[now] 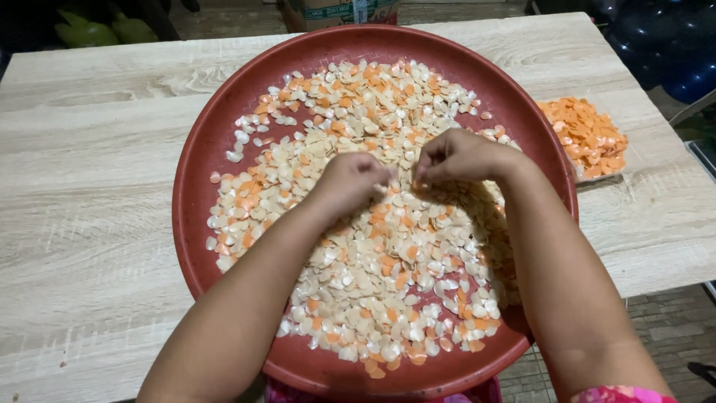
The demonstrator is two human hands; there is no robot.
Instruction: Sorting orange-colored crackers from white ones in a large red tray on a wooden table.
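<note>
One red tray [216, 149], countless shells [358, 283], two hands [350, 179] [455, 153], fingers pinched, contents unclear

Both arms cover the chips [358, 283] beneath them in the tray [201, 149]. What the left hand [350, 179] and right hand [459, 155] pinch is too small to tell. A box [339, 11] beyond the hands is cropped.

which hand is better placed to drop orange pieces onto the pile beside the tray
Right. The right hand works nearer the orange pile off the tray's right rim; the left hand sits mid-tray, farther away.
</note>
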